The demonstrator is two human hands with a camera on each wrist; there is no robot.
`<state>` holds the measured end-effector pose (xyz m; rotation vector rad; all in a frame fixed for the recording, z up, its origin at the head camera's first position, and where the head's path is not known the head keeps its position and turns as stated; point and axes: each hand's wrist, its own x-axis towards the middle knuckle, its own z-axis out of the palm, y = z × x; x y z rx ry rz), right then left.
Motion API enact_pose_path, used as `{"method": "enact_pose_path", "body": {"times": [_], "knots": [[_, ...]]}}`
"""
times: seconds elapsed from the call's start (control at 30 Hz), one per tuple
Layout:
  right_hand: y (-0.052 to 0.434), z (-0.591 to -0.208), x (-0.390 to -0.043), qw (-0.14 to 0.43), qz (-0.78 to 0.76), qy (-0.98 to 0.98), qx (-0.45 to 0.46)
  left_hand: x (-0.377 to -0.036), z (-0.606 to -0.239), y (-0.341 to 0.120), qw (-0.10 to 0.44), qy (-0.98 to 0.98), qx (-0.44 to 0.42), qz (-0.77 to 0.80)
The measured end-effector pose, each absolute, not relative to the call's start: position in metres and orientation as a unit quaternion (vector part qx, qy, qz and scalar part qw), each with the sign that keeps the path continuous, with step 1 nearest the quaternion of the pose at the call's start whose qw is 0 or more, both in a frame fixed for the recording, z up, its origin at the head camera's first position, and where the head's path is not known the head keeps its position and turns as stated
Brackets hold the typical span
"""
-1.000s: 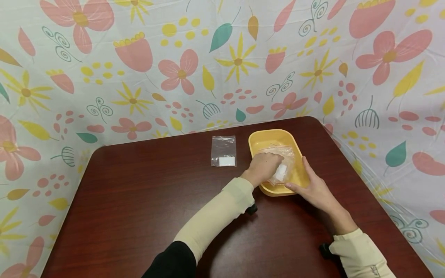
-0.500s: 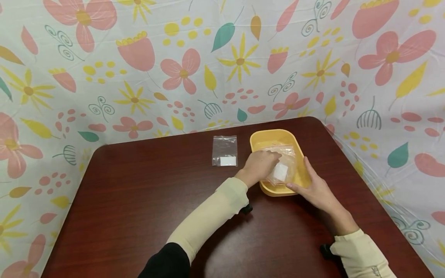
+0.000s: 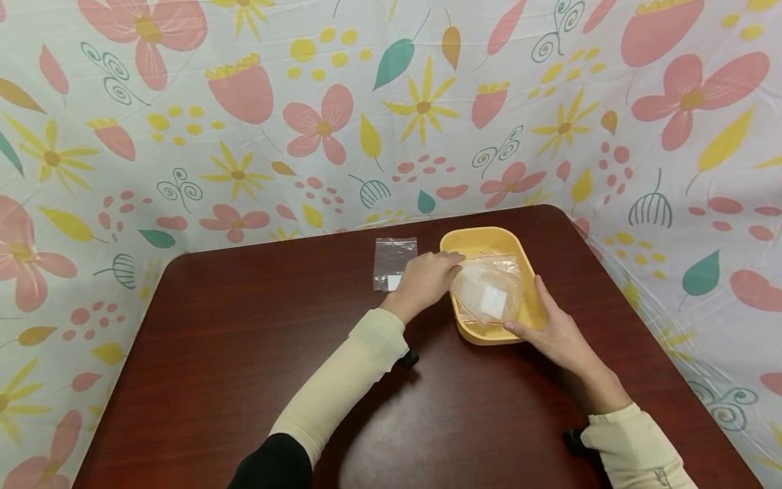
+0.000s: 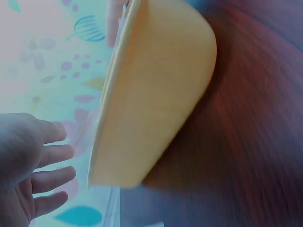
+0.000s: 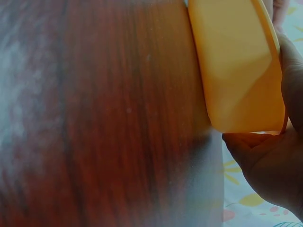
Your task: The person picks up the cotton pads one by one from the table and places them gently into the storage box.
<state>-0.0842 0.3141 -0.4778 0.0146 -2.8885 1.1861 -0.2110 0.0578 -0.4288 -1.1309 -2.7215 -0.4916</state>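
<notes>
Floral cloth [image 3: 244,136] backs and flanks a dark red-brown bench [image 3: 244,353]. Yellow tray [image 3: 482,239] sits at far right of bench, seen side-on in both wrist views. Clear bag [image 3: 489,288] with a white label lies in tray, spread over its near half, one edge up over the left rim. Second bag [image 3: 391,255], also clear with a white label, lies flat on bench just left of tray, partly hidden by left hand.

Left hand [image 3: 424,280] sits between second bag and tray, fingers [image 3: 449,258] loosely extended toward the tray's left rim at the bag edge; head view can't tell if they touch it. Left wrist view shows fingers [image 4: 49,158] straight and spread, nothing held, tray just beside.

Right hand [image 3: 552,329] rests against tray's near right wall, fingers relaxed along the rim, thumb at the near corner. Right wrist view shows palm [image 5: 272,161] cupped under the tray corner, touching, no tight grip.

Both forearms in cream sleeves.
</notes>
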Motion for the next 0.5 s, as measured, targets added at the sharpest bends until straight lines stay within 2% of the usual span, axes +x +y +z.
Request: {"method": "enact_pose_path", "body": {"times": [0.5], "knots": [[0.314, -0.476, -0.084, 0.0, 0.38, -0.925, -0.001, -0.235, -0.443, -0.019, 0.083, -0.927, -0.3, -0.21]]}}
